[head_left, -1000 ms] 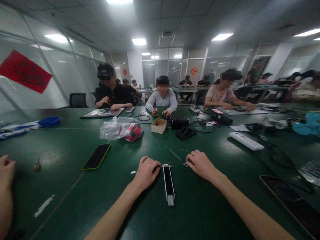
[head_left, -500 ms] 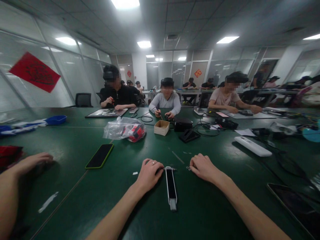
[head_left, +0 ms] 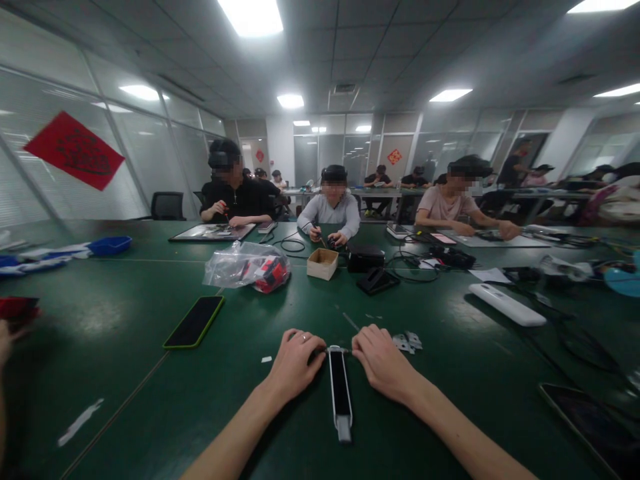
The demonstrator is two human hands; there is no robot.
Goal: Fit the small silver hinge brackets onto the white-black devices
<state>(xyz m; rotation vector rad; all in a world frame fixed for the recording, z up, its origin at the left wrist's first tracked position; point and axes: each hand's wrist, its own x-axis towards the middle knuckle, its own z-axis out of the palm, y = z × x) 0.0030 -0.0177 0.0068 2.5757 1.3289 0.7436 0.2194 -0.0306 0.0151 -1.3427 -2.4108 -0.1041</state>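
Note:
A slim long device [head_left: 340, 390] with a white frame, black face and grey end piece lies on the green table, pointing toward me. A thin rod [head_left: 346, 351] crosses its far end. My left hand [head_left: 296, 365], a ring on one finger, is closed, its thumb and fingers pinched at the rod's left end. At the right end my right hand [head_left: 384, 363] has its fingers closed too. My fingertips partly hide both ends of the rod. Several small pale pieces [head_left: 407, 342] lie just beyond my right hand, too small to name.
A phone with a green edge [head_left: 194, 323] lies left, a white oblong device [head_left: 506, 305] right, and a dark tablet-like device [head_left: 590, 427] near right. Ahead are a plastic bag [head_left: 245, 267], a small box [head_left: 322, 264] and cables. A person's hand [head_left: 4, 343] holds something red at far left.
My right hand has moved left to the rod's right end, uncovering the small pale pieces. My left hand stays at the left end. The neighbouring person's hand at left has drawn back.

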